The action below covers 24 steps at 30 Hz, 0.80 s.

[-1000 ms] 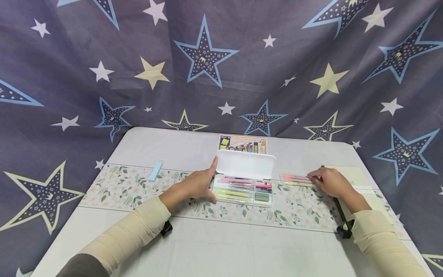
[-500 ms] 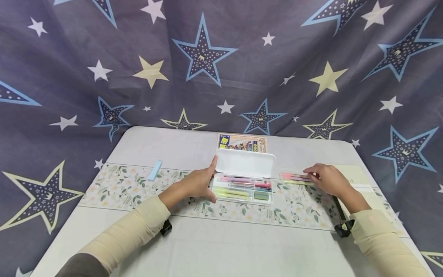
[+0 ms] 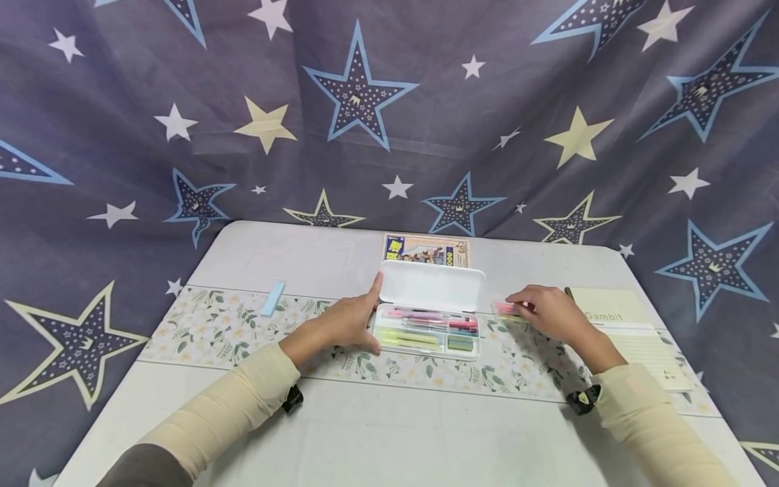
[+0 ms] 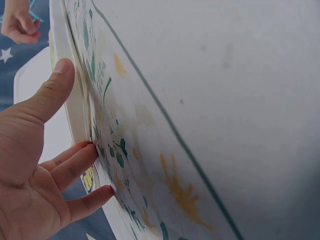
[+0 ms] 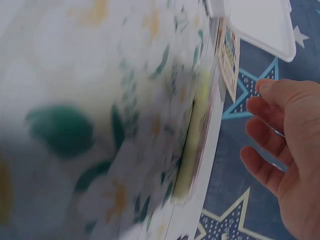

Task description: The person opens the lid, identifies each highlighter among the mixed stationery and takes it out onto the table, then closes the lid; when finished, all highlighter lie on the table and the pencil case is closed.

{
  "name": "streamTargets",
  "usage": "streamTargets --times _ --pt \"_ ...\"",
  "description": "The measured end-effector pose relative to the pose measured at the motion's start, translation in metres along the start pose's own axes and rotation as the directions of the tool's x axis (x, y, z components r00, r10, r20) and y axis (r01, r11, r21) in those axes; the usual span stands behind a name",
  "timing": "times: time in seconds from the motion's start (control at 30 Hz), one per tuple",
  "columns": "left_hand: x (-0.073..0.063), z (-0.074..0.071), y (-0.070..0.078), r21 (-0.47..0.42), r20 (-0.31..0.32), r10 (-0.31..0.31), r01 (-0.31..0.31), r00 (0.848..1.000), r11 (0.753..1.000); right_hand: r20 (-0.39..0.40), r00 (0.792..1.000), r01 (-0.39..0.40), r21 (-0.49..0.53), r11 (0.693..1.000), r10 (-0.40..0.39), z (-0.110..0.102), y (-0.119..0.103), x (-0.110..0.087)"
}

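Pens (image 3: pixel 504 309) partly behind right hand (image 3: pixel 550 313)

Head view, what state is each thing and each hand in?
Pencil case: open, pens inside
Pen set: lying flat, partly hidden
Notepad: flat, open or shut unclear
Picture card: flat, partly hidden
Blue strip: lying flat
Left hand: spread against the pencil case
Right hand: above the pen set, holding nothing

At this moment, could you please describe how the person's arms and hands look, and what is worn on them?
The left sleeve and the right sleeve are cream. Farther up on the left, dark cloth shows. A small black device sits near each wrist. The left hand and the right hand wear no gloves.
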<state>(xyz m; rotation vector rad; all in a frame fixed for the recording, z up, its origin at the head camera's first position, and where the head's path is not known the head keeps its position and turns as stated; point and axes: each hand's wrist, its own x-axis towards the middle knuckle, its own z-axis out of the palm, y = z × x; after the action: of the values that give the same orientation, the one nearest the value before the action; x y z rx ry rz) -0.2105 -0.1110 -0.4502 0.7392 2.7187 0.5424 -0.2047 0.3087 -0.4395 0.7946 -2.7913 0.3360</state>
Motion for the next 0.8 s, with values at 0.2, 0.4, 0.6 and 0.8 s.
streamTargets --times 0.2,0.4,0.6,0.8 --pt "0.001 0.001 -0.001 0.008 -0.001 0.001 -0.001 1.0 1.0 0.0 1.0 0.02 0.022 1.0 -0.02 0.003 -0.017 0.011" --pt "0.001 0.0 0.0 0.005 -0.002 -0.001 0.001 1.0 1.0 0.021 0.998 0.051 0.035 0.998 -0.052 0.01 -0.032 0.023" --pt "0.001 0.0 0.0 0.012 0.002 0.004 -0.004 1.0 1.0 0.024 0.995 0.101 0.036 0.994 -0.102 0.018 -0.045 0.031" --pt "0.002 -0.001 0.0 0.016 0.004 0.011 -0.011 1.0 1.0 0.049 0.987 0.155 0.037 0.987 -0.156 0.023 -0.06 0.04"
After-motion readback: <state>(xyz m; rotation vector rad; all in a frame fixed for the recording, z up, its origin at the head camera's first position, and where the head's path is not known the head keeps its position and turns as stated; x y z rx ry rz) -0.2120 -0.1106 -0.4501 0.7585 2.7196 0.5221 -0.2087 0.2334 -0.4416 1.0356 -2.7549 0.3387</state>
